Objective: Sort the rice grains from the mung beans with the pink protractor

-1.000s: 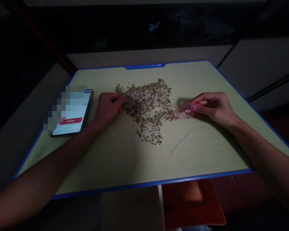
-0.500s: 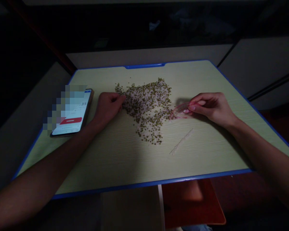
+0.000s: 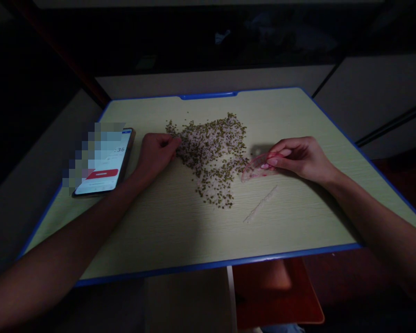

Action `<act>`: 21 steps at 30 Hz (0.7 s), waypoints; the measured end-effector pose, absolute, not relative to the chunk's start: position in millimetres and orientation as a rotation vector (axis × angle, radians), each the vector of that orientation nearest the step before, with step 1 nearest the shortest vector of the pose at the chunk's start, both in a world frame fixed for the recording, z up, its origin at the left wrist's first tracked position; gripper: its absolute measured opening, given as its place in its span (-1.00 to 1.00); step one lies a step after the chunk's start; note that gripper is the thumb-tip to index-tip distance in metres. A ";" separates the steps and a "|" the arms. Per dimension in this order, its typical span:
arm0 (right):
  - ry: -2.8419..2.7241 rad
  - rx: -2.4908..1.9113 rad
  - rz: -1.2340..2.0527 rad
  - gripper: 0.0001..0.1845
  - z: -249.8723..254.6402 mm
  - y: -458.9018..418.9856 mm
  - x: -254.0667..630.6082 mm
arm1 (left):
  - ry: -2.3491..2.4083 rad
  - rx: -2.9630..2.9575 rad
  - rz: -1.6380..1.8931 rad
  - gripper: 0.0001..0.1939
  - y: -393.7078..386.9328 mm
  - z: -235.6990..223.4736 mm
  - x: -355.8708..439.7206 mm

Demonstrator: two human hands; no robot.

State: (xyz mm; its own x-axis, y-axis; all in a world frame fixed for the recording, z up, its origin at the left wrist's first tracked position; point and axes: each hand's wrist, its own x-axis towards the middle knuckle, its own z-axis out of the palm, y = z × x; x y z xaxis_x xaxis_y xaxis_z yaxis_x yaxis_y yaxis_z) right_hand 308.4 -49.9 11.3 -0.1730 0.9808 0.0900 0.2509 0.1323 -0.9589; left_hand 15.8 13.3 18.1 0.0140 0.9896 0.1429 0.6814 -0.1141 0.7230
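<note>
Nearest you, a thin slanting line of pale grains (image 3: 261, 203) lies on the surface (image 3: 152, 236). Beyond it, your right hand (image 3: 296, 159) pinches a clear pink protractor (image 3: 258, 169) between thumb and fingers, just right of the green-and-pale pile (image 3: 213, 141). Your left hand (image 3: 159, 150) rests at the pile's left edge, fingers curled; whether they grasp anything, I cannot tell. Left of it lies a lit phone (image 3: 107, 166). A blue strip (image 3: 208, 96) marks the far edge.

Light is dim, with soft shadows across the tabletop (image 3: 180, 222).
</note>
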 end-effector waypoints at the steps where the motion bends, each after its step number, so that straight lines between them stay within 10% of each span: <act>1: -1.579 -1.234 1.101 -0.88 11.2 -50.2 308.1 | 1.702 1.845 0.890 -0.65 13.6 17.8 15.4; 21: -1.485 -1.312 0.947 -0.88 10.6 -52.2 297.5 | 1.708 1.864 0.901 -0.63 13.5 16.7 15.5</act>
State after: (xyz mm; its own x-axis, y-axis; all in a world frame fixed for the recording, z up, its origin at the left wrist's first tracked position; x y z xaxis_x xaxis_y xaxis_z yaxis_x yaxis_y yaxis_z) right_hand 297.5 -52.2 10.6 -0.0198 0.9900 0.1397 0.2911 0.1394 -0.9465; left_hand 15.5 13.5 16.7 0.0177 0.9868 0.1610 0.6902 -0.1286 0.7121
